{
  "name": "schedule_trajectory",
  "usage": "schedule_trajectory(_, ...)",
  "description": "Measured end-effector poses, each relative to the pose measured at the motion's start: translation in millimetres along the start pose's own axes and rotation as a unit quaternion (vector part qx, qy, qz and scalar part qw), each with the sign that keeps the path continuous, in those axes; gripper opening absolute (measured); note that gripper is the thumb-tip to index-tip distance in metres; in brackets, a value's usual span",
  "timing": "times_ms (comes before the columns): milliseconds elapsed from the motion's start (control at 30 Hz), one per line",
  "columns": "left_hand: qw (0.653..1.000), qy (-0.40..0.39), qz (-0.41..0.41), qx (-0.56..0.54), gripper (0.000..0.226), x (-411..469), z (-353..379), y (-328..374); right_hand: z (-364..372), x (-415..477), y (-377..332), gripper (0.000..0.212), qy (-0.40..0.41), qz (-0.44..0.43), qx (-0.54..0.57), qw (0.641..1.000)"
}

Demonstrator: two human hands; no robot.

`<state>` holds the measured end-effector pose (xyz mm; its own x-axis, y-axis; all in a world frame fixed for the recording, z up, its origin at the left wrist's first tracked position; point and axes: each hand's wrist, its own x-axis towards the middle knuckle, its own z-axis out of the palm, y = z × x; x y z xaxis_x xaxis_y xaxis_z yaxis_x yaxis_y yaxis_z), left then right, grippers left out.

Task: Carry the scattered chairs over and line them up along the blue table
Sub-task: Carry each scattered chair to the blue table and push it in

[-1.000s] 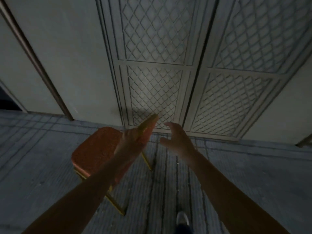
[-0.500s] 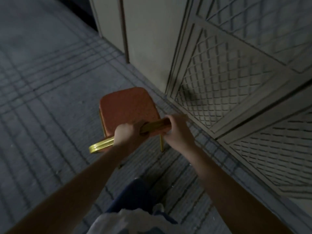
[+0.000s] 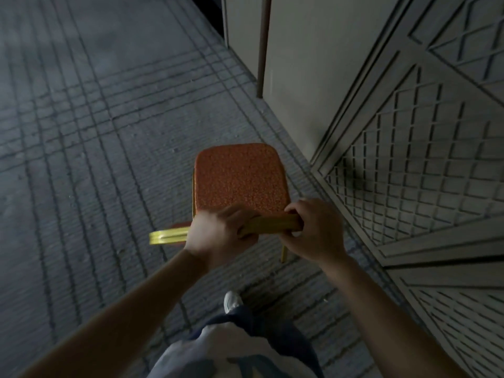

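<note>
Two hands, left hand (image 3: pixel 218 236) and right hand (image 3: pixel 313 230), are curled around the gold metal top rail of an orange-cushioned chair (image 3: pixel 240 178), near a lattice-panelled door (image 3: pixel 409 170) at right.

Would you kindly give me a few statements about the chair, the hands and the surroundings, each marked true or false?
1. The left hand and the right hand both grip the gold back rail of the chair. True.
2. The chair is upholstered in blue. False: its padding is orange-red.
3. The blue table stands right beside the chair. False: no table is in view, only grey carpet and walls.
4. A lattice panel stands to the right of the chair. True.
5. A white shoe shows on the carpet near the chair. True.
</note>
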<state>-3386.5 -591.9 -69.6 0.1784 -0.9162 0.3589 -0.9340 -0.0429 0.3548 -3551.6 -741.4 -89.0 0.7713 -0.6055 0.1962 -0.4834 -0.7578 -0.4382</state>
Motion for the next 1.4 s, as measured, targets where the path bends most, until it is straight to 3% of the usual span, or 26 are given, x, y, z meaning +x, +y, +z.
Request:
schedule_trajectory(133, 0.999, 0.027, -0.029, 0.027, 0.033, 46.3, -18.6, -22.3, -9.8, 50.2, 1.7, 0.031, 0.072, -0.049, 0.032, 0.996)
schedule_trajectory(333, 0.992, 0.042, -0.094, 0.076, 0.029, 111.2, -34.4, -53.1, -19.8, 122.8, 2.1, 0.045, 0.115, -0.062, 0.013, 0.991)
schedule_trajectory(567, 0.983, 0.065, -0.135, 0.103, 0.039, 184.9, -57.8, -87.1, -38.6, 207.4, 2.0, 0.050, 0.103, -0.091, -0.003, 0.990)
schedule_trajectory(867, 0.939, 0.130, -0.294, 0.124, 0.030, 242.2, -61.3, -164.7, -38.3, 321.9, 12.4, 0.060, 0.088, -0.065, -0.008, 0.994)
schedule_trajectory(1400, 0.940, 0.116, -0.287, 0.142, 0.049, 389.9, -69.3, -293.4, -27.3, 505.8, 27.2, 0.053, 0.115, -0.019, -0.016, 0.993)
